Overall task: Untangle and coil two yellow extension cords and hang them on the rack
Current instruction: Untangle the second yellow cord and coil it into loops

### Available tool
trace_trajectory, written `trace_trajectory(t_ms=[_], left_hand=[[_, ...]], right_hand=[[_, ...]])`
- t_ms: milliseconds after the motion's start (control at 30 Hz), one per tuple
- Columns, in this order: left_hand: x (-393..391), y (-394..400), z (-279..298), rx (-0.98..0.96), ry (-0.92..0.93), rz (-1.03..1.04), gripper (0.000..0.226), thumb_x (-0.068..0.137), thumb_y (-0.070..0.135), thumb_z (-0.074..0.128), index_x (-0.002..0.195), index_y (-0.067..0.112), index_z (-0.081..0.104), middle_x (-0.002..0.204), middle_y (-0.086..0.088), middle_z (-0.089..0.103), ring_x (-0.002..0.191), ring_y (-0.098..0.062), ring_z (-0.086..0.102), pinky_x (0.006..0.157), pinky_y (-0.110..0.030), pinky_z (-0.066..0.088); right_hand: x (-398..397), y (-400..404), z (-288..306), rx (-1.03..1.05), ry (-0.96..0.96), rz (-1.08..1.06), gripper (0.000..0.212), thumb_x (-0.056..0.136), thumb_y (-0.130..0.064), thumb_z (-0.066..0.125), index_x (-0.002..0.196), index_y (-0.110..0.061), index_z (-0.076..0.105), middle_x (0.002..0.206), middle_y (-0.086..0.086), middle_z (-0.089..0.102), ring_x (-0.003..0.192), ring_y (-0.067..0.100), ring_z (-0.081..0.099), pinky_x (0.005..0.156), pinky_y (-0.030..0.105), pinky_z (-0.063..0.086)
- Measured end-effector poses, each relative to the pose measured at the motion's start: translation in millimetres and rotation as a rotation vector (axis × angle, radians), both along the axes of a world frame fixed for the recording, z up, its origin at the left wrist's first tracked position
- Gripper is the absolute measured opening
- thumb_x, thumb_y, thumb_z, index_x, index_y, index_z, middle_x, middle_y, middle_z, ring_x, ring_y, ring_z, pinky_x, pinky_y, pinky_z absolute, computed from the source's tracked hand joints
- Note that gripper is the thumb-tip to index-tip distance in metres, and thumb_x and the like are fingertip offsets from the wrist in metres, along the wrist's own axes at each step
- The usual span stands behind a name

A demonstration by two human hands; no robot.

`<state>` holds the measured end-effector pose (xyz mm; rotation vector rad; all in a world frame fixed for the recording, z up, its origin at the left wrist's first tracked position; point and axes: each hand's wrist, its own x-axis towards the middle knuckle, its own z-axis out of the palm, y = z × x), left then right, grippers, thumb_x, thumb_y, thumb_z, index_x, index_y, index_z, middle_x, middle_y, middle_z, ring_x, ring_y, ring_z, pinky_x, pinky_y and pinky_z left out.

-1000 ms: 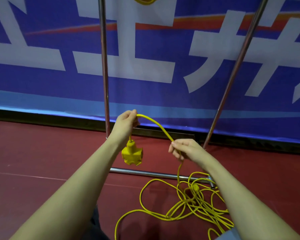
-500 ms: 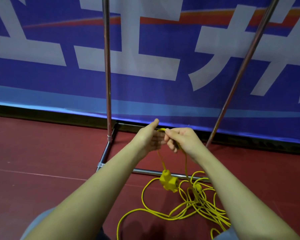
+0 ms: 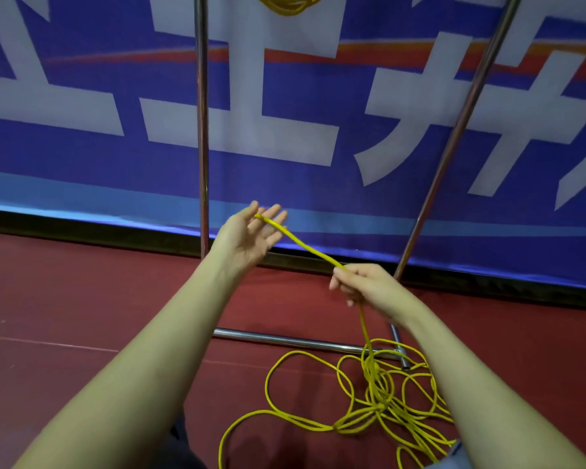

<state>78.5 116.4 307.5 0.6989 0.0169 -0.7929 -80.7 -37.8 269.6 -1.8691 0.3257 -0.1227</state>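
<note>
A yellow extension cord (image 3: 305, 248) runs taut between my two hands. My left hand (image 3: 251, 235) is raised with its fingers spread straight, and the cord's end lies across them near the thumb. My right hand (image 3: 359, 282) pinches the cord lower and to the right. From there the cord drops to a tangled heap (image 3: 379, 401) on the floor. The cord's yellow socket block is out of sight. Another yellow coil (image 3: 285, 3) hangs at the top edge, between the posts of the chrome rack (image 3: 202, 130).
The rack's right post (image 3: 454, 137) slants up to the right and its base bar (image 3: 285, 340) lies on the red floor just behind the heap. A blue banner with white characters (image 3: 82, 96) stands behind the rack.
My hands were together in front of me with the socket block dangling below. They have since drawn apart, the left up and left with its fingers opened, and the block has gone from view.
</note>
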Motion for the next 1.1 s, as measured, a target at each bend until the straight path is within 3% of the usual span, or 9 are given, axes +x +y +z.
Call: trace_trajectory(t_ms=[133,200,367,467,567,700,767,900,1100], left_hand=[[-10,6,-14,0.035,-0.104,-0.148,0.03,0.096,0.017,0.051,0.125,0.01,0.047,0.128,-0.015,0.059,0.1,-0.032,0.066,0.091,-0.044,0.051],[-19,5,-16,0.017,-0.162,-0.129,0.023,0.094,0.008,0.053,0.114,0.01,0.043,0.124,-0.018,0.061,0.097,-0.03,0.067,0.088,-0.04,0.053],[-18,7,-14,-0.055,-0.145,0.056,0.033,0.091,-0.015,0.044,0.103,0.013,0.033,0.098,-0.024,0.066,0.081,-0.032,0.071,0.068,-0.04,0.057],[-3,14,-9,-0.105,-0.117,0.177,0.027,0.093,-0.013,0.042,0.102,0.012,0.036,0.097,-0.022,0.065,0.08,-0.029,0.071,0.067,-0.038,0.057],[6,20,-8,-0.177,-0.079,0.255,0.021,0.094,-0.007,0.046,0.104,0.011,0.04,0.096,-0.02,0.069,0.083,-0.028,0.071,0.069,-0.036,0.059],[-13,10,-7,-0.092,-0.244,0.045,0.011,0.097,0.009,0.047,0.107,0.011,0.05,0.109,-0.011,0.067,0.101,-0.017,0.066,0.084,-0.03,0.055],[-27,1,-8,-0.086,-0.27,-0.041,0.009,0.094,0.002,0.047,0.099,0.009,0.05,0.101,-0.011,0.07,0.093,-0.018,0.07,0.083,-0.03,0.055],[-30,-4,-14,-0.111,-0.153,0.061,0.017,0.093,-0.01,0.044,0.093,0.007,0.041,0.095,-0.02,0.066,0.074,-0.021,0.072,0.073,-0.035,0.058],[2,15,-4,-0.18,-0.181,0.248,0.025,0.093,-0.009,0.046,0.111,0.006,0.038,0.101,-0.02,0.064,0.082,-0.026,0.071,0.079,-0.039,0.058]], right_hand=[[12,21,10,0.233,-0.089,-0.005,0.032,0.101,-0.016,0.038,0.078,-0.004,0.056,0.047,-0.01,0.029,0.044,0.004,0.023,0.045,0.018,0.023],[19,30,12,0.228,-0.096,-0.017,0.034,0.101,-0.02,0.04,0.075,-0.005,0.055,0.045,-0.008,0.032,0.042,0.005,0.025,0.044,0.018,0.025],[26,42,7,0.194,-0.009,0.046,0.035,0.099,-0.026,0.044,0.078,-0.006,0.064,0.053,0.002,0.052,0.047,0.013,0.046,0.051,0.022,0.04],[19,33,-2,0.137,0.128,0.074,0.03,0.097,-0.026,0.049,0.079,-0.008,0.065,0.06,0.004,0.058,0.052,0.015,0.053,0.056,0.023,0.045],[13,23,-6,0.077,0.146,0.044,0.029,0.098,-0.02,0.047,0.079,-0.008,0.065,0.057,0.001,0.055,0.046,0.009,0.044,0.048,0.019,0.036],[20,28,3,0.265,-0.014,-0.023,0.032,0.099,-0.019,0.045,0.076,-0.004,0.061,0.045,-0.004,0.042,0.036,0.004,0.027,0.041,0.016,0.024],[24,35,10,0.299,-0.059,0.012,0.032,0.098,-0.02,0.046,0.074,-0.005,0.061,0.045,-0.002,0.042,0.036,0.005,0.026,0.039,0.016,0.024],[29,40,9,0.225,-0.012,0.078,0.033,0.097,-0.026,0.047,0.077,-0.006,0.065,0.05,0.002,0.051,0.039,0.009,0.039,0.04,0.017,0.031],[25,19,-15,0.129,0.228,0.132,0.033,0.096,-0.029,0.048,0.078,-0.007,0.066,0.059,0.002,0.057,0.052,0.014,0.052,0.053,0.02,0.044]])
